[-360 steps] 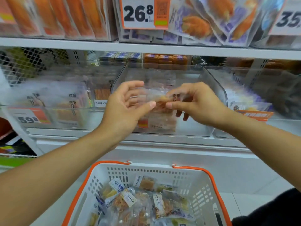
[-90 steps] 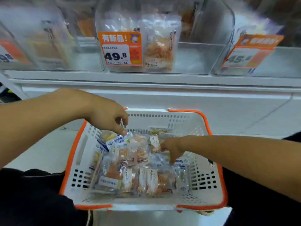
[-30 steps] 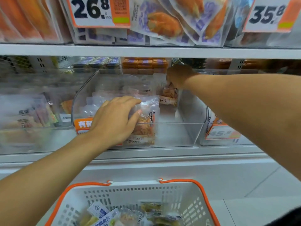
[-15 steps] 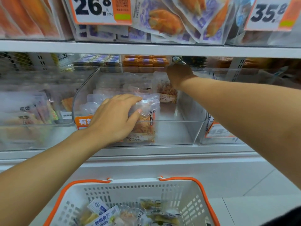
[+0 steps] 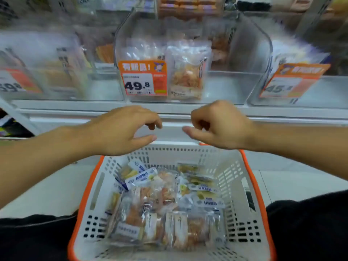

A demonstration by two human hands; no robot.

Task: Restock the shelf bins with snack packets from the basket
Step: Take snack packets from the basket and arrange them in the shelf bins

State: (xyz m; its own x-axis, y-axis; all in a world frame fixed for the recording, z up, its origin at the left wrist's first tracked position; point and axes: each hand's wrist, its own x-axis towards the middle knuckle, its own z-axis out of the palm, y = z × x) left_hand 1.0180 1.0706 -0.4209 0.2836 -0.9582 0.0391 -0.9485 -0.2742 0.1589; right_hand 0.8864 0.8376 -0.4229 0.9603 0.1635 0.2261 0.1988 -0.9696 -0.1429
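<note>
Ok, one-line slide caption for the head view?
Both empty hands, left and right, hover above the basket of snack packets, below the clear bin.

White orange-rimmed basket (image 5: 250,178) heaped with clear snack packets (image 5: 162,208), one packet (image 5: 185,72) seemingly upright in blurred clear bin (image 5: 235,85)

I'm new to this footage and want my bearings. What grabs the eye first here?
Two bare hands hover empty in mid-frame, the left hand and right hand above a white basket with an orange rim, full of snack packets. Behind them, an orange 49.8 price tag fronts the middle clear shelf bin, with one packet standing beside it.
</note>
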